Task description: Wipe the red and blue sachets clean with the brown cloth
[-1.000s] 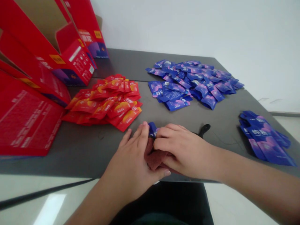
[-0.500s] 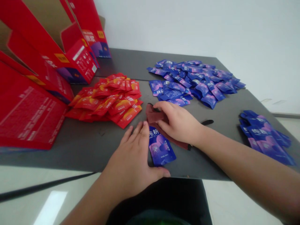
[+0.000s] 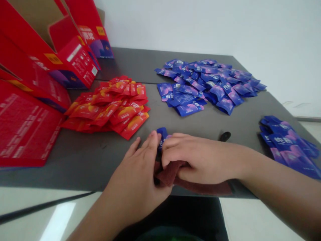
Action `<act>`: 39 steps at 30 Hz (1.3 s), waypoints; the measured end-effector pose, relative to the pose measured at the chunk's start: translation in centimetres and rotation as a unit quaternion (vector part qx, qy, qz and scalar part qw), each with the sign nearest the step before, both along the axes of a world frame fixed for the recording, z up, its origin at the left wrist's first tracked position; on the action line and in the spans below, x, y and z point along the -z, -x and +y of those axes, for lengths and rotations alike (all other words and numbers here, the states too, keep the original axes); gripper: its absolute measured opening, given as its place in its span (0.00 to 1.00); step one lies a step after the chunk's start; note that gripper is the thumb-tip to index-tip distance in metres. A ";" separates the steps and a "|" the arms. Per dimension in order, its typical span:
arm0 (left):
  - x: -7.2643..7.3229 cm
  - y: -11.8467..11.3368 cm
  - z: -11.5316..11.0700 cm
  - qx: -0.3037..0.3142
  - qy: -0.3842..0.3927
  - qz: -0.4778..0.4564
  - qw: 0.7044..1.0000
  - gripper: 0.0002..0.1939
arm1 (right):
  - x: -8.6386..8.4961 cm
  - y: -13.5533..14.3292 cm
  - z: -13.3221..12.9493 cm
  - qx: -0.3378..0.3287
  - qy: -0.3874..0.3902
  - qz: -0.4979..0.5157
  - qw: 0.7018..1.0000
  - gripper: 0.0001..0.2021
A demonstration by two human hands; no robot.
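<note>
A blue packet lies near the table's front edge, mostly covered by my hands; its top end shows. My left hand rests flat along the packet's left side, fingers stretched out. My right hand is closed on a brown cloth, pressed over the packet's lower part. Part of the cloth trails to the right below my wrist. A small black object lies behind my right forearm.
Red packets are piled at left centre, beside open red boxes. A large heap of blue packets lies at the back, and a smaller stack of blue packets at the right of the grey table.
My right hand has moved with the cloth from the packet's top end down toward the table's front edge. My left hand stays beside the packet. The view has shifted slightly.
</note>
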State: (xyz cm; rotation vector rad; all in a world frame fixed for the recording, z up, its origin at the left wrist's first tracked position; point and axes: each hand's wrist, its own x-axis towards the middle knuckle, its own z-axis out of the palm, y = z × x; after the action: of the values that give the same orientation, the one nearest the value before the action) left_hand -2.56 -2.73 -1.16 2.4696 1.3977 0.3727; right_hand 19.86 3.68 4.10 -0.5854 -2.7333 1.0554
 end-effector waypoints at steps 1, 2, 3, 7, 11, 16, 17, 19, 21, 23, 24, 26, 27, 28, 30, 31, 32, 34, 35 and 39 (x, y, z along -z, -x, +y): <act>0.0 0.0 0.0 0.000 0.000 -0.001 1.000 0.46 | 0.2 0.0 0.1 0.010 -0.009 -0.004 1.000 0.10; 0.0 0.0 0.1 0.000 0.000 -0.004 1.000 0.45 | 0.4 0.0 0.2 0.020 -0.019 -0.005 1.000 0.09; -0.1 0.0 0.1 -0.001 -0.001 -0.007 1.000 0.45 | 0.6 0.0 0.3 0.033 -0.030 -0.007 0.999 0.09; -0.3 -0.3 0.2 -0.011 -0.012 -0.012 1.000 0.51 | 1.4 -0.1 1.3 0.093 -0.085 -0.014 0.992 0.09; -0.3 -0.4 -0.1 0.000 -0.028 0.003 1.000 0.51 | 2.6 -0.3 2.8 0.186 -0.148 -0.033 0.971 0.09; -0.1 -0.1 -0.5 -0.006 -0.038 -0.003 0.999 0.58 | 2.9 -0.5 2.6 0.299 -0.277 -0.008 0.913 0.12; 0.0 -0.1 -0.5 -0.014 -0.039 -0.012 0.999 0.60 | 2.7 -0.5 2.1 0.297 -0.308 0.004 0.904 0.13; -0.1 -0.2 -0.4 -0.028 -0.040 -0.029 0.998 0.58 | 2.2 -0.3 1.1 0.260 -0.343 0.016 0.903 0.11; -0.1 -0.3 -0.4 -0.038 -0.038 -0.038 0.998 0.50 | 1.6 0.0 0.3 0.199 -0.323 -0.004 0.925 0.10; -0.1 -0.4 -0.4 -0.044 -0.041 -0.041 0.997 0.45 | 1.2 0.2 0.0 0.157 -0.259 -0.029 0.953 0.08; -0.1 -0.4 -0.4 -0.047 -0.043 -0.041 0.997 0.45 | 1.0 0.3 0.1 0.143 -0.221 -0.030 0.964 0.09; 0.0 -0.5 -0.4 -0.050 -0.047 -0.039 0.997 0.49 | 0.7 0.2 0.6 0.125 -0.150 -0.003 0.981 0.11; 0.0 -0.5 -0.4 -0.050 -0.049 -0.037 0.997 0.49 | 0.7 0.1 0.8 0.118 -0.119 0.016 0.986 0.11; 0.0 -0.4 -0.4 -0.048 -0.049 -0.033 0.997 0.49 | 0.6 0.0 1.0 0.115 -0.092 0.031 0.989 0.12; 0.1 -0.4 -0.4 -0.041 -0.050 -0.025 0.998 0.47 | 0.5 -0.2 1.1 0.123 -0.054 0.040 0.990 0.10; 0.1 -0.4 -0.4 -0.038 -0.051 -0.023 0.998 0.46 | 0.5 -0.3 1.1 0.130 -0.042 0.035 0.990 0.07; 0.1 -0.4 -0.4 -0.037 -0.053 -0.022 0.998 0.46 | 0.5 -0.3 0.9 0.137 -0.035 0.027 0.990 0.05; 0.1 -0.3 -0.4 -0.034 -0.054 -0.023 0.998 0.45 | 0.5 -0.4 0.5 0.155 -0.030 0.010 0.987 0.04; 0.1 -0.3 -0.4 -0.033 -0.054 -0.023 0.998 0.45 | 0.6 -0.3 0.3 0.170 -0.030 0.006 0.985 0.07; 0.3 -0.2 -0.6 -0.034 -0.054 -0.018 0.998 0.48 | 1.1 0.1 -0.3 0.240 -0.055 -0.015 0.969 0.22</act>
State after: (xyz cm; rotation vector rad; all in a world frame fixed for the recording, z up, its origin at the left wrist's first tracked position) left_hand -2.32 -3.28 -1.48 2.4908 1.4870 0.5177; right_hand 19.71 3.39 3.05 -1.1706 -2.4562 0.7728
